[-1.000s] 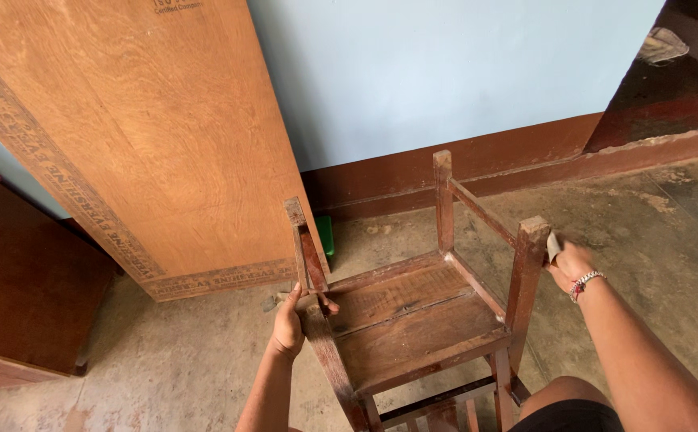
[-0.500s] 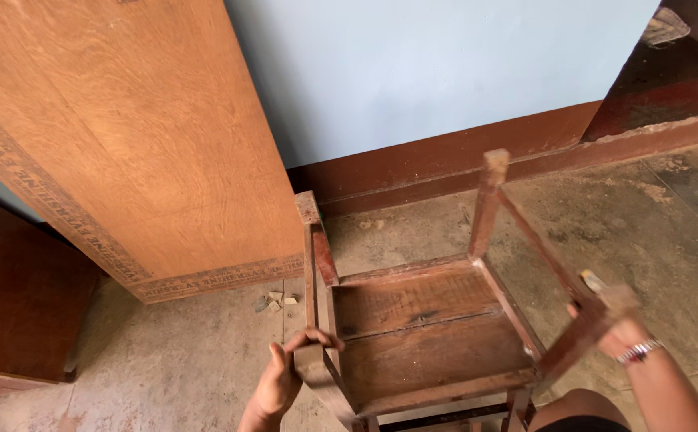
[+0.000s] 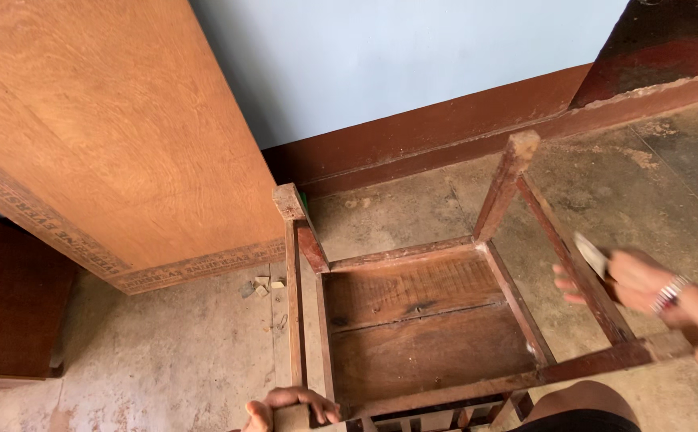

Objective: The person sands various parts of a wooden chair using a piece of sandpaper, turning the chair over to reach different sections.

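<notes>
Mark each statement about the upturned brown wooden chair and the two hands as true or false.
1. The upturned brown wooden chair has its legs pointing up. True.
2. The left hand grips a chair leg at the bottom edge of the view. True.
3. The right hand is empty. False: it holds a small pale flat piece, too blurred to tell its kind.
4. The large tan wooden board lies flat on the floor. False: it leans upright against the pale wall.

A large wooden board [image 3: 117, 136] leans against the pale wall [image 3: 413, 56]; small wood scraps [image 3: 262, 284] lie at the board's foot.
</notes>
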